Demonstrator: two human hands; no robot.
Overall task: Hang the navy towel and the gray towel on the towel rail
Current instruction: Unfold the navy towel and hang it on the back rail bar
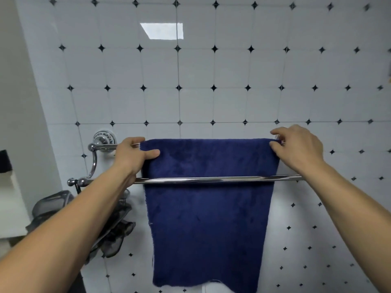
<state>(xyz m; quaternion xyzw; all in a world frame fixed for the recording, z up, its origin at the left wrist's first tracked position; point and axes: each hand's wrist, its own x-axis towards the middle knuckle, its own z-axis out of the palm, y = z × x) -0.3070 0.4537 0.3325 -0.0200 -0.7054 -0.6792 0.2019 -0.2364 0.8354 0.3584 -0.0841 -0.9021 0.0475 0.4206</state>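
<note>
Navy towel [207,208] draped on back bar of towel rail [211,179]; left hand [132,154] and right hand [296,144] fingers pinch its top corners. Even the edges, release.

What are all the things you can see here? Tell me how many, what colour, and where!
navy towel: one, dark blue, draped over the back bar of the rail, hanging down behind the front bar
towel rail: one, shiny chrome, two bars, fixed to the wall; front bar bare
wall tiles: many, white with small black diamonds, across the whole wall
mesh pouch: one bundle, grey see-through, hanging at the rail's left end
gray towel: none in view
left hand: one, pinching the towel's top left corner at the back bar
right hand: one, pinching the towel's top right corner at the back bar
</note>
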